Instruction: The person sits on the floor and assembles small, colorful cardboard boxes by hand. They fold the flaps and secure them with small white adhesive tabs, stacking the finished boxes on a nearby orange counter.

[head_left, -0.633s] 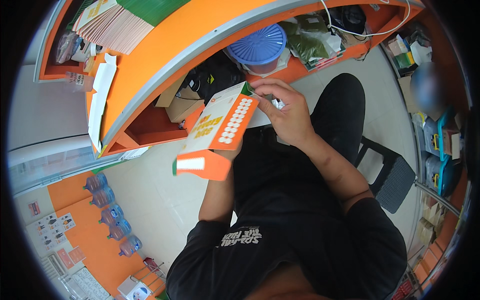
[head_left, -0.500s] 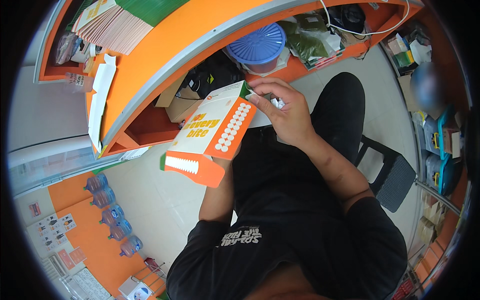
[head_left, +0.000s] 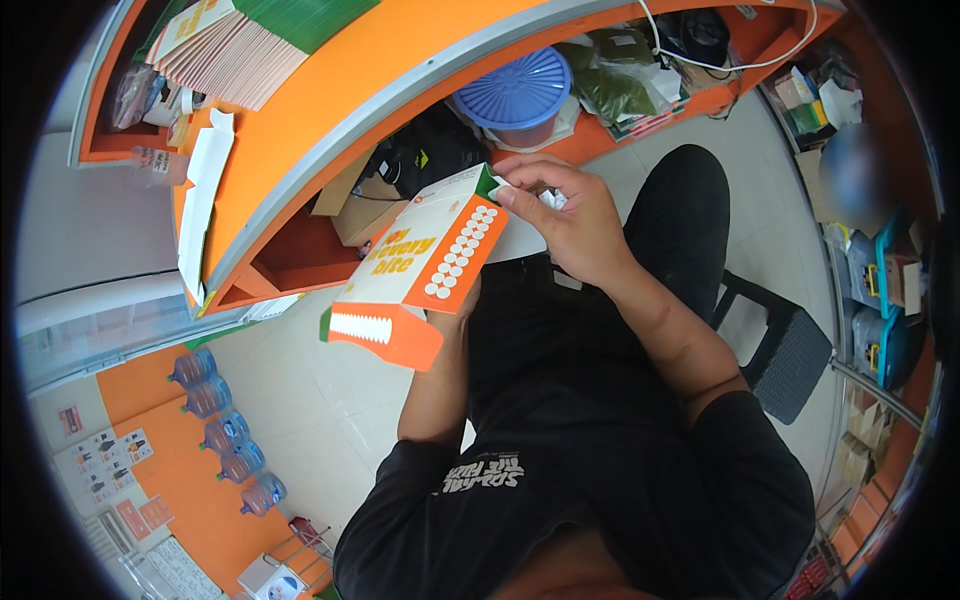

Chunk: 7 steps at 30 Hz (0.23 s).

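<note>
A cardboard food box (head_left: 400,245), cream and orange with white dots on one side, is tilted in front of my lap. Its near end has an orange flap (head_left: 395,338) hanging out and open. My right hand (head_left: 575,215) is closed at the far end, thumb and fingers pinching the green and white end flap (head_left: 490,183). A crumpled white piece (head_left: 553,199) shows by its fingers; what it is I cannot make out. From beneath, my left hand (head_left: 466,303) holds the box, its fingers mostly hidden behind it.
An orange counter (head_left: 330,85) curves ahead, bearing a stack of flat box blanks (head_left: 225,55) and a white cardboard strip (head_left: 205,200). On the shelf below stands a blue-lidded tub (head_left: 515,90). A black stool (head_left: 785,350) is to the right, several water bottles (head_left: 222,432) to the left.
The hanging orange flap and the box have shifted very slightly. My right hand has turned a little at the far end flap, still pinching it.
</note>
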{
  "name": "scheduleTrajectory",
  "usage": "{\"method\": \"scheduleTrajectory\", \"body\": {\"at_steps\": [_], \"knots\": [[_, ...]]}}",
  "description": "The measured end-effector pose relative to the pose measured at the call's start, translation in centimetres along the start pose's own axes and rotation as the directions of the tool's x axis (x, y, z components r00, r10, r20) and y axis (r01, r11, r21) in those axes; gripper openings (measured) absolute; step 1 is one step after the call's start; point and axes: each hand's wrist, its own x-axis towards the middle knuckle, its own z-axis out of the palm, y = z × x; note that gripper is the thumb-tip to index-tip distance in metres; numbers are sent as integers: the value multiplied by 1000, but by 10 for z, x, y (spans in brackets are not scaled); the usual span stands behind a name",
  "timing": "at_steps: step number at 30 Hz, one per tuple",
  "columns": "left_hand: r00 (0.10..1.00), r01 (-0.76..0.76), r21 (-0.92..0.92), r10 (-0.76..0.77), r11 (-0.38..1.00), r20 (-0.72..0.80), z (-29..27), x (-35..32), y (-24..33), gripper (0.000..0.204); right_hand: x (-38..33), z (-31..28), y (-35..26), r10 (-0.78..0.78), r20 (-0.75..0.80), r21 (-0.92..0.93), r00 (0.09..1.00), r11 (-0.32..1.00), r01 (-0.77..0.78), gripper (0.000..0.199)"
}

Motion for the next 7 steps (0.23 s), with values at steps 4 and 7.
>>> {"method": "scheduleTrajectory", "body": {"at_steps": [4,7], "knots": [[963,245,-432,-268,868,6,-9,1,6,37,-1,4,3,-49,-36,-112,998,993,45,14],[955,265,-492,-297,829,13,-9,1,9,38,2,1,9,-117,20,-137,993,983,119,14]]}}
